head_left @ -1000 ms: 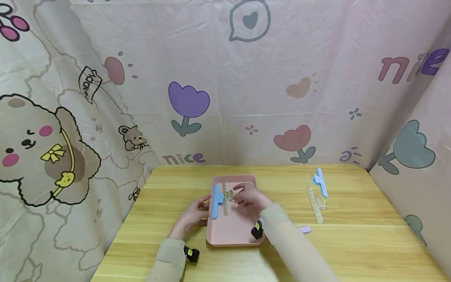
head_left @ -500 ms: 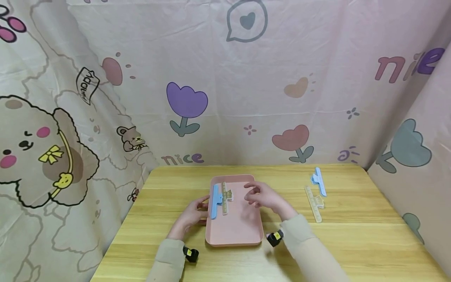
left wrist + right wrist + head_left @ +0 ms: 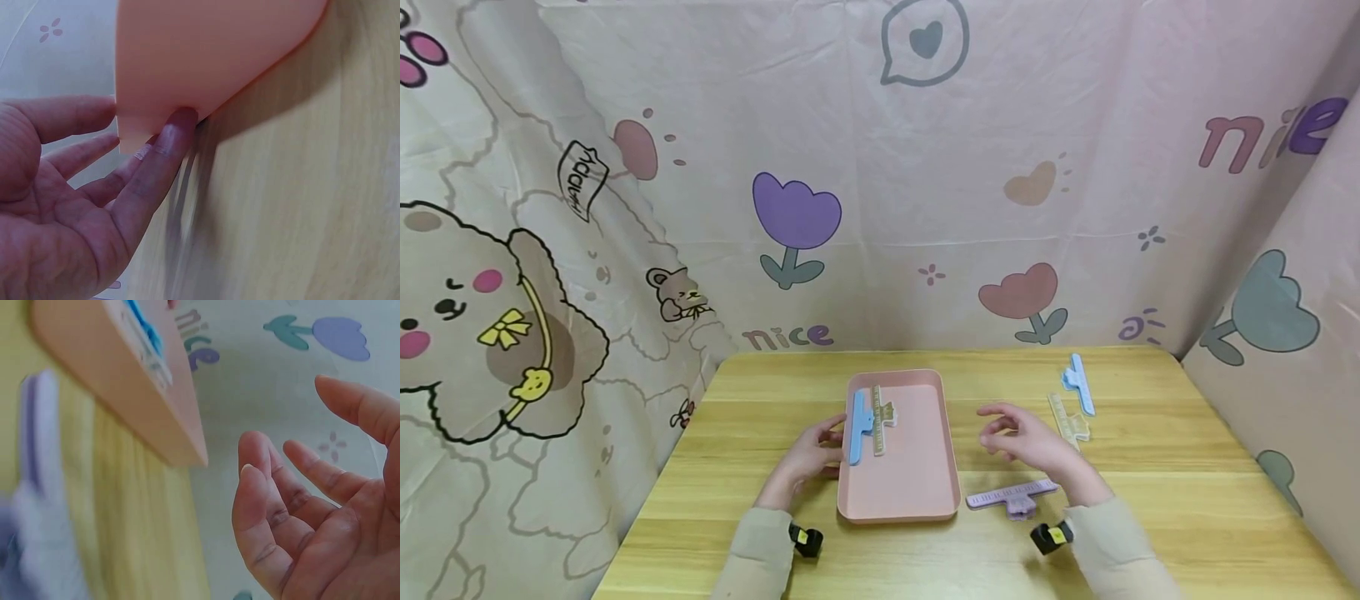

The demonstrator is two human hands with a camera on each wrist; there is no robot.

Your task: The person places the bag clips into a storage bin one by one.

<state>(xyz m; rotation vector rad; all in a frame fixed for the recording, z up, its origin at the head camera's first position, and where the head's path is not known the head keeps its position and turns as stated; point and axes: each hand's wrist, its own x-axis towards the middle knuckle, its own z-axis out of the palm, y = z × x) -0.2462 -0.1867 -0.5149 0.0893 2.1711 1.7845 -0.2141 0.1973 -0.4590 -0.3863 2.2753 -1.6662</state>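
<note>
My left hand (image 3: 815, 450) rests at the left side of the pink tray (image 3: 917, 483), its extended fingertips against the outer wall (image 3: 206, 50). Inside the tray, along its left side, a blue clip (image 3: 857, 429) lies beside a clear, yellowish clip (image 3: 880, 421). My right hand (image 3: 1026, 435) is over the table to the right of the tray, holding nothing, with its fingers loosely bent and apart. A purple clip (image 3: 1011, 497) with a long ruled bar lies between the tray and my right wrist; its blurred edge (image 3: 47, 437) also shows in the right wrist view.
At the right of the wooden table (image 3: 1187, 517) lie another blue clip (image 3: 1080, 386) and another clear clip (image 3: 1063, 412), the latter partly behind my right hand. A printed cloth (image 3: 880, 292) hangs behind the table and along both sides.
My right hand has moved right, from over the clear clip in the tray, out past the tray's rim to the table. The purple clip has come into fuller view. My left hand has stayed put.
</note>
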